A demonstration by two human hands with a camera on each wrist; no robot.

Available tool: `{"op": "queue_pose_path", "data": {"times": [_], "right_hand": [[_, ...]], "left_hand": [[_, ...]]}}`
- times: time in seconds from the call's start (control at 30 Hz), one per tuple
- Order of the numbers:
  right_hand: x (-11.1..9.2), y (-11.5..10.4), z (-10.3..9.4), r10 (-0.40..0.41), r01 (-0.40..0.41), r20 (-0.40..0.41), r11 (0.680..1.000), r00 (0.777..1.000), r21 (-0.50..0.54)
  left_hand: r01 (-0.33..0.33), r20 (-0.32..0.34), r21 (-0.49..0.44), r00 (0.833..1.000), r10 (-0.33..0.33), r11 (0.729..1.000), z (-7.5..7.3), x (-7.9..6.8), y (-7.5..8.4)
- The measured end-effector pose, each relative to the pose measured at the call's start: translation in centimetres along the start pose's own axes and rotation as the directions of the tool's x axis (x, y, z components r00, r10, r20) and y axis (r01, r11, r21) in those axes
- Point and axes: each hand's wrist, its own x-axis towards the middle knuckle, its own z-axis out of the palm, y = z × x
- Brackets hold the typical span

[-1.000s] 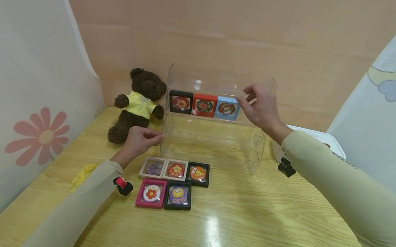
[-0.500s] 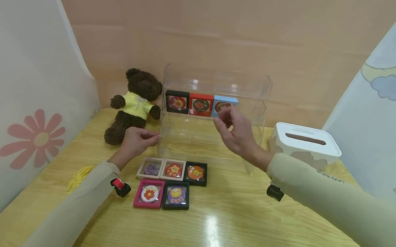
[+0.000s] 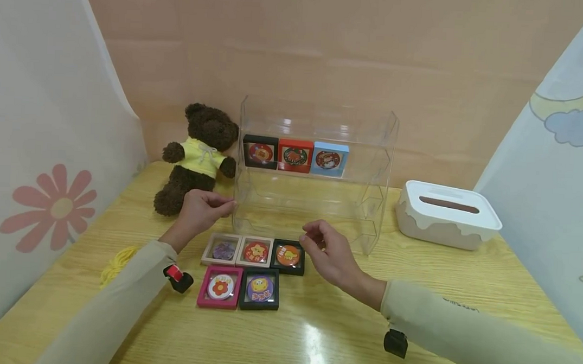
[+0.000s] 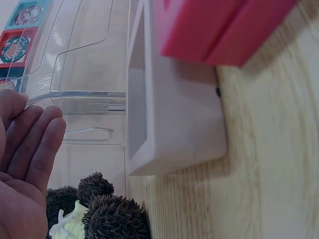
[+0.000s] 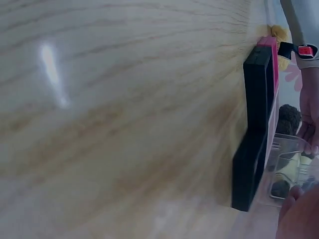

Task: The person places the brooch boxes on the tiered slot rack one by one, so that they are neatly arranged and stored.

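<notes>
In the head view my left hand (image 3: 198, 215) pinches the left edge of a clear acrylic tiered rack (image 3: 388, 170); the left wrist view shows thumb and fingers at that edge. My right hand (image 3: 336, 258) is low in front of the rack, fingers loosely bent, fingertips right at the corner of a black-framed orange badge (image 3: 288, 255). Beside that lie a star badge (image 3: 256, 252) and a purple badge (image 3: 223, 250) in pale frames. Nearer are a pink-framed flower badge (image 3: 220, 287) and a black-framed purple badge (image 3: 259, 288). Black (image 3: 261, 152), red (image 3: 295, 156) and blue (image 3: 329, 160) framed badges stand on an upper tier.
A brown teddy bear (image 3: 200, 156) in a yellow top sits left of the rack. At the right stands a white-topped tissue box (image 3: 448, 213). Yellow yarn (image 3: 119, 264) lies by the left sleeve. Fabric walls close in the wooden table (image 3: 363, 337) at back and sides.
My right hand has come away from the blue-framed badge on the rack and down to the black-framed orange badge. The left hand stays at the rack's edge.
</notes>
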Motion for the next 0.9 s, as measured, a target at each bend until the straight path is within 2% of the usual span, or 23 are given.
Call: {"op": "queue_pose_path", "data": {"times": [0.07,0.17,0.33,0.57,0.67,0.8,0.9], "right_hand": [[-0.4,0.4,0.3,0.083,-0.084,0.019,0.995,0.996,0.052],[-0.8,1.1,0.5,0.163,-0.167,0.047,0.98,0.986,0.107],[-1.3,2.2,0.6,0.215,-0.222,0.073,0.97,0.974,0.104],[-1.4,3.4,0.3,0.251,-0.254,0.104,0.967,0.962,0.016],[-1.4,3.9,0.2,0.227,-0.226,0.143,0.974,0.963,-0.023],[-1.3,4.5,0.2,0.19,-0.183,0.186,0.982,0.964,-0.054],[-1.2,4.7,0.2,0.193,-0.186,0.194,0.981,0.962,-0.053]], "left_hand": [[0.016,-0.001,0.001,1.0,-0.016,1.0,0.0,-0.1,-0.1],[0.025,-0.002,0.001,1.0,-0.025,1.0,0.1,-0.1,-0.2],[0.011,-0.004,-0.001,1.0,-0.011,1.0,0.2,-0.1,-0.1],[0.013,-0.001,-0.009,1.0,-0.013,1.0,0.1,0.0,-0.3],[0.01,0.0,-0.013,1.0,-0.01,1.0,0.1,-0.1,-0.2],[-0.004,-0.002,-0.006,1.0,0.004,1.0,-0.1,-0.6,1.2],[-0.01,-0.003,0.007,1.0,0.01,1.0,-0.1,-1.0,2.7]]}}
